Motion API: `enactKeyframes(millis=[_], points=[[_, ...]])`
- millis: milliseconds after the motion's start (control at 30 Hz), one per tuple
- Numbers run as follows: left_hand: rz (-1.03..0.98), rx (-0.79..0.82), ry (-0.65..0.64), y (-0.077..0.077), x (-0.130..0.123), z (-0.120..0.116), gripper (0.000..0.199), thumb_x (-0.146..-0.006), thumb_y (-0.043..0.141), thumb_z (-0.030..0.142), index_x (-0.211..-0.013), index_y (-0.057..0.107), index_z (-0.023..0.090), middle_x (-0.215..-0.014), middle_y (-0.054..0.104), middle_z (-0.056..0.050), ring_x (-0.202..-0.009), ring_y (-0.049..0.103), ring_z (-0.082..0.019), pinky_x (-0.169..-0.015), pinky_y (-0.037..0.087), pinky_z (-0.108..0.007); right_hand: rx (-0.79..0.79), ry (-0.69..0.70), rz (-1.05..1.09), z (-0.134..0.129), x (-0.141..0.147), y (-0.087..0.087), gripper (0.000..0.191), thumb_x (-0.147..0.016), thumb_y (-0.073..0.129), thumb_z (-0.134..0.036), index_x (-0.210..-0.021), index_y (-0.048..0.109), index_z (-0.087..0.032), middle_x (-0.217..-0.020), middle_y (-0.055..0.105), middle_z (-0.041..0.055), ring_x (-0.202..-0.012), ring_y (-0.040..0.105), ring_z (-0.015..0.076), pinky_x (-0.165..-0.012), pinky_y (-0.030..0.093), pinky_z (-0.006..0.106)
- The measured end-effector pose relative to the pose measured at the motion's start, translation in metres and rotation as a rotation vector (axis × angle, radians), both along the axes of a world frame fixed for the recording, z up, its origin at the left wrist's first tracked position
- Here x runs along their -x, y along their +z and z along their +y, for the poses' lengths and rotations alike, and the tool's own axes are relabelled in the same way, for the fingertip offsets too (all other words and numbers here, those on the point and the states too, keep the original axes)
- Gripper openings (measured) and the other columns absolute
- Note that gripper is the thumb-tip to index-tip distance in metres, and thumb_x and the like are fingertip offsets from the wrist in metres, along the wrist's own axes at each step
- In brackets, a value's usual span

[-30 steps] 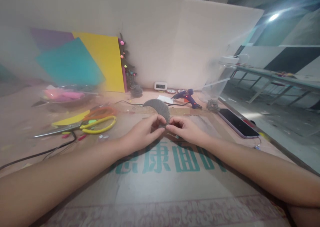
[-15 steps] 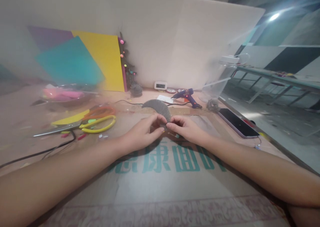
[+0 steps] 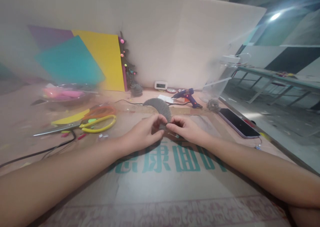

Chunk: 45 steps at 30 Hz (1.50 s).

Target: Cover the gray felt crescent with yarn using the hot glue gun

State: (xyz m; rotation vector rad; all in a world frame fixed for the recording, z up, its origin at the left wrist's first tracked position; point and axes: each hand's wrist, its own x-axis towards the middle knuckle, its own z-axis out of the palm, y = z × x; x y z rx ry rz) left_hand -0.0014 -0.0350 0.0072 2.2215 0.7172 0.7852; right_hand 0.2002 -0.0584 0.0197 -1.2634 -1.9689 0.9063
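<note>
A grey crescent-shaped piece (image 3: 158, 105) with a finely ridged, thread-like surface rises between my two hands, above the printed sheet (image 3: 150, 187). My left hand (image 3: 152, 128) pinches its lower end from the left, thumb and fingers closed. From the right, my right hand (image 3: 181, 127) pinches the same end, its fingertips meeting those of my left hand. The very tip of the crescent is hidden behind the fingers.
Left lie yellow-handled scissors (image 3: 97, 123), orange-handled scissors (image 3: 105, 111) and a black cable (image 3: 47, 151). Behind are a blue glue gun (image 3: 188, 96), a small digital clock (image 3: 160, 85) and a clear jug (image 3: 217, 79). A phone (image 3: 237, 123) lies right. Coloured sheets (image 3: 107, 60) lean at back left.
The crescent has shifted very slightly, its upper part a touch higher and to the right. Both hands keep their pinch in almost the same place.
</note>
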Motion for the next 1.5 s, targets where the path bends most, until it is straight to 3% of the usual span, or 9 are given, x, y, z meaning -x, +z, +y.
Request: enactKeyframes(millis=[567,967,1167,1500], points=[[-0.020,0.028,-0.005,0.0005,0.0012,-0.0004,0.020,-0.092,0.049,0.035,-0.106,0.051,0.020,-0.092,0.061,-0.002,-0.075,0.058,-0.014,-0.066,0.048,-0.027,-0.036,-0.007,-0.044,0.0005,-0.0004,-0.0009,0.030,-0.087,0.054,-0.041,-0.067,0.050,-0.019,-0.062,0.046,-0.0040,-0.057,0.041,0.0103,-0.053,0.033,0.024],[-0.021,-0.013,0.001,0.0041,0.0025,0.0008,0.018,-0.097,0.040,0.029,-0.103,0.054,0.020,-0.100,0.062,-0.002,-0.094,0.057,-0.016,-0.085,0.046,-0.032,-0.048,0.006,-0.069,-0.0008,-0.0006,0.0004,0.029,-0.089,0.053,-0.040,-0.069,0.051,-0.019,-0.063,0.046,-0.0042,-0.058,0.042,0.0106,-0.055,0.033,0.024],[-0.024,0.047,-0.009,0.0013,0.0006,-0.0006,0.019,-0.091,0.051,0.031,-0.106,0.050,0.019,-0.091,0.059,0.000,-0.076,0.057,-0.014,-0.069,0.047,-0.028,-0.043,-0.005,-0.067,-0.0006,-0.0011,0.0001,0.030,-0.088,0.053,-0.039,-0.067,0.050,-0.019,-0.062,0.047,-0.0045,-0.058,0.042,0.0101,-0.055,0.033,0.024],[-0.033,0.044,-0.026,0.0008,0.0021,0.0004,0.017,-0.093,0.047,0.029,-0.106,0.051,0.019,-0.092,0.060,-0.001,-0.079,0.057,-0.014,-0.070,0.047,-0.028,-0.043,-0.005,-0.062,-0.0010,0.0002,0.0004,0.029,-0.088,0.054,-0.038,-0.067,0.050,-0.019,-0.062,0.047,-0.0041,-0.058,0.043,0.0106,-0.056,0.034,0.025]])
